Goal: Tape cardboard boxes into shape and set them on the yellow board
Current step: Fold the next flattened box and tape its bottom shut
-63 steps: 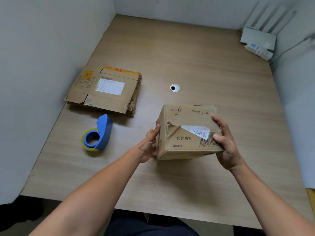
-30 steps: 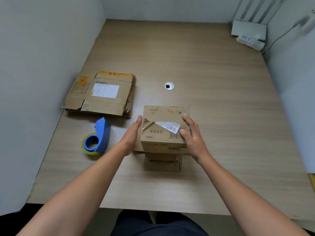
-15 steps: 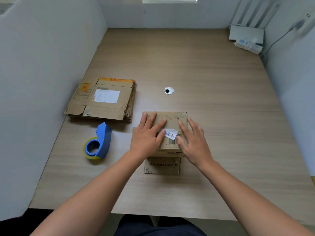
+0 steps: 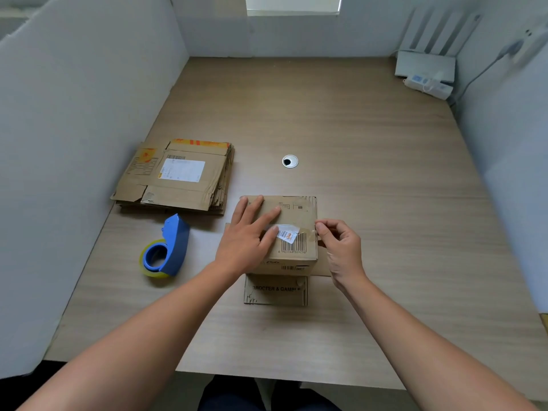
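A small cardboard box [image 4: 298, 207] with a barcode and a peeling white label stands on the wooden table [image 4: 370, 161], one loose flap [image 4: 275, 292] lying flat toward me. My left hand [image 4: 247, 240] rests flat on the box top, fingers straight. My right hand [image 4: 341, 247] is at the box's top right edge, its curled fingertips pinching there beside a shiny bit of clear tape. A blue tape dispenser [image 4: 169, 250] lies to the left of the box. A yellow sliver [image 4: 544, 320] shows at the right frame edge.
A stack of flattened cardboard boxes [image 4: 178, 179] lies at the left by the grey partition [image 4: 74, 143]. A cable grommet [image 4: 290, 161] sits mid-table. A white router [image 4: 424, 66] and a power strip [image 4: 427, 84] occupy the far right corner.
The box went from held up in both hands to standing on the table. My left hand moved onto its top; my right hand slid from the top to the right edge and curled.
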Demonstrator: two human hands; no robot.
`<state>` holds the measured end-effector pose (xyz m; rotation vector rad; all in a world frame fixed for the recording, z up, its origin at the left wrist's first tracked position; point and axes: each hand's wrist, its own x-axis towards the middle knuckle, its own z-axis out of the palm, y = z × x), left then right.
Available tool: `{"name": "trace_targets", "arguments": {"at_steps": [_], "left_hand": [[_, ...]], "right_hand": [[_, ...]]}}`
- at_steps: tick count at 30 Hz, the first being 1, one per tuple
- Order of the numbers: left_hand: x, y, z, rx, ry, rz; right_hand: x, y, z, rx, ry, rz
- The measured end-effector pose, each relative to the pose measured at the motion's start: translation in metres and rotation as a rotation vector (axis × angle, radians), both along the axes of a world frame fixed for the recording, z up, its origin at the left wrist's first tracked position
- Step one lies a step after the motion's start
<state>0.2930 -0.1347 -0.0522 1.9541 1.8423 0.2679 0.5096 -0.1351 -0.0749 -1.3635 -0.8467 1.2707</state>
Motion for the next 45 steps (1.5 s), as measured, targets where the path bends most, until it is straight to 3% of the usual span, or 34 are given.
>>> {"name": "trace_targets", "arguments": {"at_steps": [10,17,20,25,31,36,41,45], "left_hand": [[0.000,-0.001,0.004,0.008,-0.005,0.002],[0.001,0.001,0.007,-0.022,0.002,-0.006],[0.001,0.000,0.009,-0.027,-0.010,-0.013],[-0.002,0.000,0.006,-0.019,-0.013,-0.022],[-0.003,0.001,0.004,0.018,-0.027,-0.034],[-0.004,0.001,0.007,-0.004,-0.042,-0.047],[-0.005,0.001,0.008,-0.018,-0.075,-0.049],[-0.007,0.003,0.007,-0.013,-0.109,-0.047]], "right_hand": [[0.003,0.028,0.009,-0.023,-0.050,0.118],[-0.007,0.020,0.005,-0.466,0.141,0.112],[-0.010,0.013,-0.002,-0.500,0.170,0.040],[-0.015,0.003,-0.003,-0.298,-0.124,-0.090],[-0.002,0.004,0.010,-0.207,-0.619,0.195],[0.002,0.000,0.026,-0.172,-0.682,0.016],[-0.004,-0.008,0.037,-0.169,-0.759,-0.012],[-0.018,-0.003,0.035,0.039,-0.934,0.099]]}}
